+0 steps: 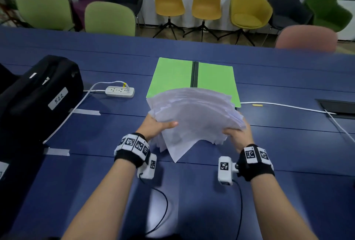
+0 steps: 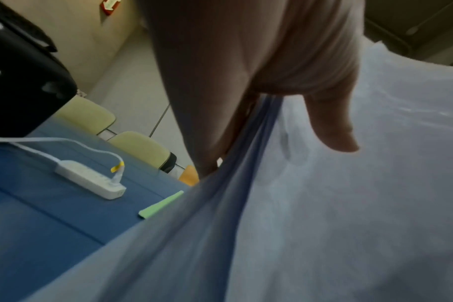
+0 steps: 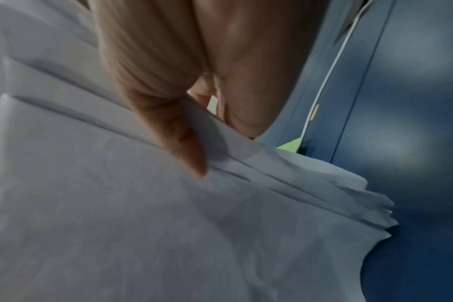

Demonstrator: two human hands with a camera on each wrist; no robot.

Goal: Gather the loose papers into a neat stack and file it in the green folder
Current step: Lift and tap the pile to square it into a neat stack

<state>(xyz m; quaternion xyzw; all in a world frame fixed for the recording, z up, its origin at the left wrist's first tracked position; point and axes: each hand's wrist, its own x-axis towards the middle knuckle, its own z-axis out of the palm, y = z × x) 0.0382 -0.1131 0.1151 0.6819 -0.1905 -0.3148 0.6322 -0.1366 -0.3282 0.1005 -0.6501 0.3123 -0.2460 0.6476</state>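
Note:
A thick, uneven bundle of white papers [image 1: 194, 118] is held above the blue table, its sheets fanned and askew. My left hand [image 1: 157, 126] grips its left edge, thumb on top and fingers underneath. My right hand [image 1: 237, 134] grips the right edge the same way. The left wrist view shows the thumb pressed on the papers [image 2: 336, 204]; in the right wrist view the thumb lies on the fanned sheets [image 3: 117, 204]. The green folder [image 1: 172, 74] lies open and flat just beyond the bundle, its near edge hidden by the papers. Slivers of the folder [image 2: 160, 204] [image 3: 290, 146] show in both wrist views.
A white power strip [image 1: 120, 91] with its cable lies left of the folder. A black bag [image 1: 38, 93] stands at the far left. A white cable [image 1: 288, 106] runs right toward a table hatch [image 1: 340, 108]. Chairs line the table's far side.

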